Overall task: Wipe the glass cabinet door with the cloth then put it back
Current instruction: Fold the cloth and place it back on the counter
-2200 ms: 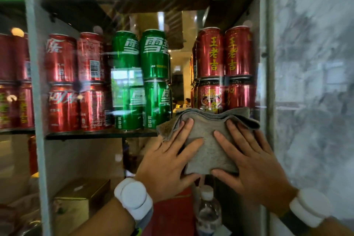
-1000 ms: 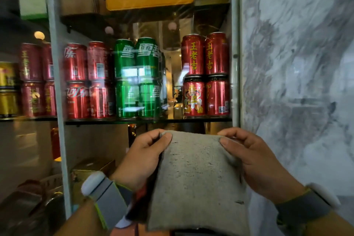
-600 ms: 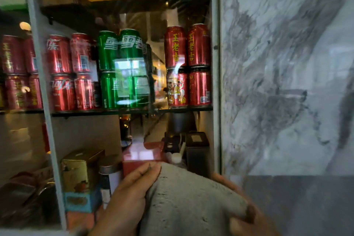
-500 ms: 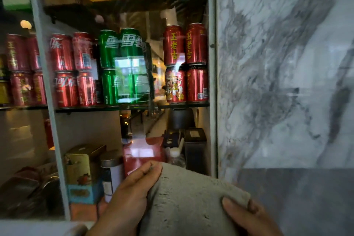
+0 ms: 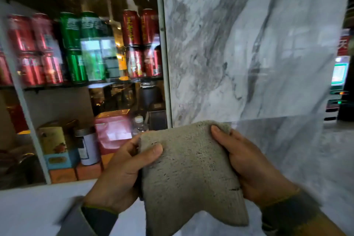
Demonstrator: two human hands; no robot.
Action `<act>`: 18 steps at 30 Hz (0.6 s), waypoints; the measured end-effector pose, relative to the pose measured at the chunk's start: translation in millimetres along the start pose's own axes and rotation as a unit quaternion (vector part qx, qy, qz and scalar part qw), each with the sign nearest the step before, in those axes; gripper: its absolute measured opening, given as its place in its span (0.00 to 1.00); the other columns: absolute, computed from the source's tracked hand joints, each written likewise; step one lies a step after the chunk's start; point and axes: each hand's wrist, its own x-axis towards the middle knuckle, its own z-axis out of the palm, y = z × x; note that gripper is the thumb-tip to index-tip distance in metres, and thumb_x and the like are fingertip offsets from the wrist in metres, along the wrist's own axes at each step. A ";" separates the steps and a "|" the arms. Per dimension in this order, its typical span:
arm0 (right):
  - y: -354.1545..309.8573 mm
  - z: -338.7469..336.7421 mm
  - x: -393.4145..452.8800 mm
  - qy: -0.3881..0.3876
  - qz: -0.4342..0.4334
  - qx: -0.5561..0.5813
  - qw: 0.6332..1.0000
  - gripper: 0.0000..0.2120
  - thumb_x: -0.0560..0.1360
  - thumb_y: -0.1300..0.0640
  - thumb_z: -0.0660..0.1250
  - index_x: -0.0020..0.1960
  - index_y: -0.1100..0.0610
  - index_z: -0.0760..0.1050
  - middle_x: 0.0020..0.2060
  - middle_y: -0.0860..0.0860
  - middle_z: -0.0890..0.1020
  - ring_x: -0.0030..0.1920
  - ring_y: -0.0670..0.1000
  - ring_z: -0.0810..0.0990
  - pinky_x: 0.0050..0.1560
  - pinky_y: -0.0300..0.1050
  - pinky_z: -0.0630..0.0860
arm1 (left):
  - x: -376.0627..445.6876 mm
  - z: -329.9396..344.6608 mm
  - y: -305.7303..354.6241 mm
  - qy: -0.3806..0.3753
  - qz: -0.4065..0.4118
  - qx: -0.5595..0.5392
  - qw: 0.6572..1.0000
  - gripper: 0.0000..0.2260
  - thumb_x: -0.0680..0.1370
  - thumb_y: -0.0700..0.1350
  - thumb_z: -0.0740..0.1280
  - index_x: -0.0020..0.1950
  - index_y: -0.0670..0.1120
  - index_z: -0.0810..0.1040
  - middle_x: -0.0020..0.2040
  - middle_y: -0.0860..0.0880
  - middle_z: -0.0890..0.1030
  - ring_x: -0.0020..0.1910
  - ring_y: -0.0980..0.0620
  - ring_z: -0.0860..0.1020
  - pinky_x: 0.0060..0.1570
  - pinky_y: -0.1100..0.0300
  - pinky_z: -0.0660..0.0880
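A grey-beige cloth (image 5: 189, 174) hangs folded between both hands, low in the middle of the view and away from the glass. My left hand (image 5: 122, 172) pinches its left edge with thumb on top. My right hand (image 5: 249, 165) grips its right upper corner. The glass cabinet door (image 5: 107, 67) fills the upper left, with a pale frame (image 5: 164, 48) along its right side. Behind the glass stand red and green cans on a shelf.
A grey-veined marble wall panel (image 5: 249, 44) rises to the right of the door. A white counter surface (image 5: 38, 209) lies below the cabinet. Boxes, a tin (image 5: 87, 147) and a small bottle (image 5: 138, 124) sit on the lower shelf behind the glass.
Both hands took the cloth off the glass and lowered it. The view swung right and down, showing more marble wall and the white counter.
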 end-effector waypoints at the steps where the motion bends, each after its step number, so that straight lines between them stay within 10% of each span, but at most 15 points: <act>1: -6.6 -6.7 -5.6 -0.002 -0.006 -0.006 1.000 0.09 0.73 0.52 0.65 0.43 0.52 0.83 0.41 0.56 0.87 0.42 0.57 0.86 0.36 0.50 0.83 | 1.7 7.1 -2.1 -0.016 -0.001 0.006 1.000 0.29 0.54 0.51 0.83 0.53 0.47 0.82 0.49 0.42 0.85 0.49 0.39 0.83 0.42 0.47 0.81; 7: -56.7 -84.1 -36.2 0.029 -0.035 -0.006 0.999 0.10 0.75 0.53 0.64 0.50 0.57 0.80 0.42 0.57 0.87 0.41 0.57 0.86 0.35 0.50 0.83 | 19.5 93.7 -9.1 -0.054 0.021 0.005 0.998 0.08 0.66 0.44 0.73 0.44 0.46 0.84 0.40 0.44 0.83 0.40 0.44 0.80 0.41 0.51 0.73; 18: -156.5 -282.2 -59.1 0.063 -0.049 -0.058 0.995 0.08 0.76 0.54 0.65 0.48 0.57 0.80 0.41 0.55 0.86 0.43 0.54 0.85 0.48 0.52 0.81 | 74.4 314.2 -63.6 -0.055 0.082 -0.018 0.995 0.09 0.79 0.41 0.62 0.47 0.46 0.82 0.38 0.48 0.86 0.36 0.51 0.84 0.31 0.60 0.79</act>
